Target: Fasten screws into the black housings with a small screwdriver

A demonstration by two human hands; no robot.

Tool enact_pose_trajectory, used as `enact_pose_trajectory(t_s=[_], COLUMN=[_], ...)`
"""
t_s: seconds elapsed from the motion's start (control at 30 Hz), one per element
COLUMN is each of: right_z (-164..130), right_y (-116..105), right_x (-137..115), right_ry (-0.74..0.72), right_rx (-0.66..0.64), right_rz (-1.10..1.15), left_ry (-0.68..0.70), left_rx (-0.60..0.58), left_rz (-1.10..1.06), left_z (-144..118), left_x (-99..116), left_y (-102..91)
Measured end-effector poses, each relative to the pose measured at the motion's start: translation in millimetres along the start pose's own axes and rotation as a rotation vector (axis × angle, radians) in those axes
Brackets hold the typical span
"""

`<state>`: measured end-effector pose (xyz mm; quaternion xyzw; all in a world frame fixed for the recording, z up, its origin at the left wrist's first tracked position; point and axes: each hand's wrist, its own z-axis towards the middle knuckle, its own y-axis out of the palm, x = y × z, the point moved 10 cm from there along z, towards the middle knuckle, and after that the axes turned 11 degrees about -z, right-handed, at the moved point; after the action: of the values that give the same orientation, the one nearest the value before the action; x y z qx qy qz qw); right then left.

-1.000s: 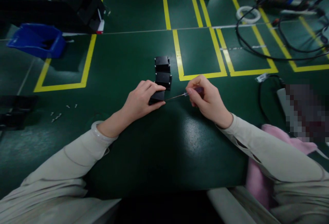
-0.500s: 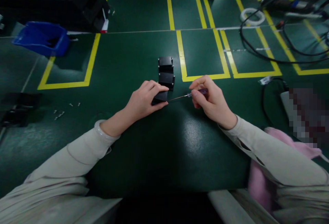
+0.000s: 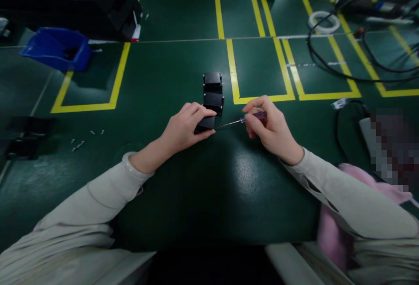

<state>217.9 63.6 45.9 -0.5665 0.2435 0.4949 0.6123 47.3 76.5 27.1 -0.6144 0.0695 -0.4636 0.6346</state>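
Head view: the left hand [image 3: 183, 128] pinches a small black box [image 3: 205, 124] on the green table [image 3: 196, 197]. The right hand [image 3: 270, 130] grips a thin screwdriver [image 3: 242, 120], tip at the box. The tip might slip and poke a finger.

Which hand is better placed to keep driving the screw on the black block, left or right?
Right. The right hand already grips the screwdriver, its tip at the near black block. The left hand is clamped on that block, steadying it on the table.
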Motion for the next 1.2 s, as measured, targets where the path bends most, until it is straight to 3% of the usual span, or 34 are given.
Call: enact_pose_trajectory(t_s=[1.2], right_z=[0.3], right_y=[-2.0], right_x=[-0.7], right_ry=[-0.011], right_rx=[0.022], right_rz=[-0.025], left_ry=[-0.003], left_rx=[0.001], left_rz=[-0.007], left_z=[0.4], left_x=[-0.3], left_y=[-0.1])
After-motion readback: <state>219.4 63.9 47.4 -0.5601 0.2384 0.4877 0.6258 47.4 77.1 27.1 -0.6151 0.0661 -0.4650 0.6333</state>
